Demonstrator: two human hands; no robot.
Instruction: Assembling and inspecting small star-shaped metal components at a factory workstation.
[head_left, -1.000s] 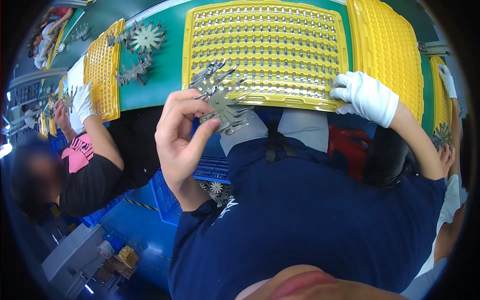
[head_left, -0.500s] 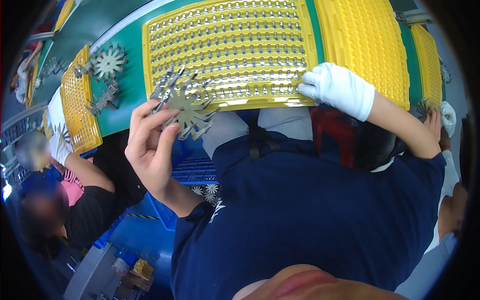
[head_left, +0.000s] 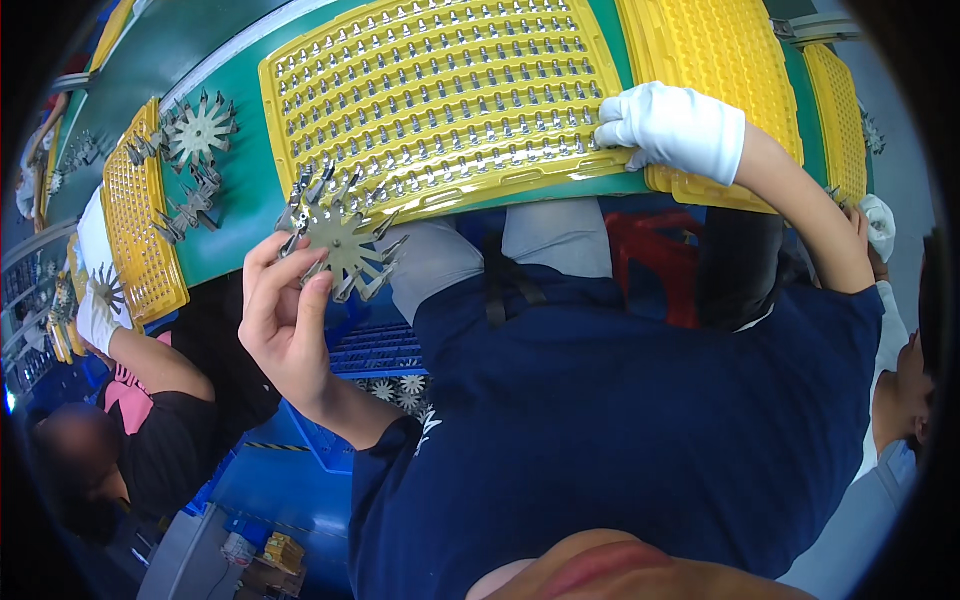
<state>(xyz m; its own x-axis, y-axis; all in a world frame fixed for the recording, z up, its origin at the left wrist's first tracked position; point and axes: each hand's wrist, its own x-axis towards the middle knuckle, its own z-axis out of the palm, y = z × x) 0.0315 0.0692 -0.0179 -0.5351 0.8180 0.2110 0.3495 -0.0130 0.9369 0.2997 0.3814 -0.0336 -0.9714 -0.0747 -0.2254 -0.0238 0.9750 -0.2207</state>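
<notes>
My bare left hand (head_left: 285, 310) pinches a star-shaped metal disc (head_left: 343, 245) by its edge, between thumb and fingers. Around the disc's rim sit several narrow metal clips or prongs. It is held over the near left corner of a yellow tray (head_left: 480, 200), which carries rows of small shiny metal pieces (head_left: 450, 115). At the tray's near right edge is my right hand (head_left: 675, 130) in a white glove, its fingers curled together beside the end of a row. Whatever those fingers may hold is hidden.
Stacked yellow trays (head_left: 715, 80) stand at the right on the green table (head_left: 230, 250). More star-shaped discs (head_left: 200, 130) lie at the left, by a smaller yellow tray (head_left: 145, 220). A co-worker's gloved hand (head_left: 97, 315) holds another disc. A blue crate (head_left: 375, 350) is below the table.
The tray and table have shifted up and a little left in the picture. Both my hands shift too, the left still pinching the disc and the right still at the tray's right edge.
</notes>
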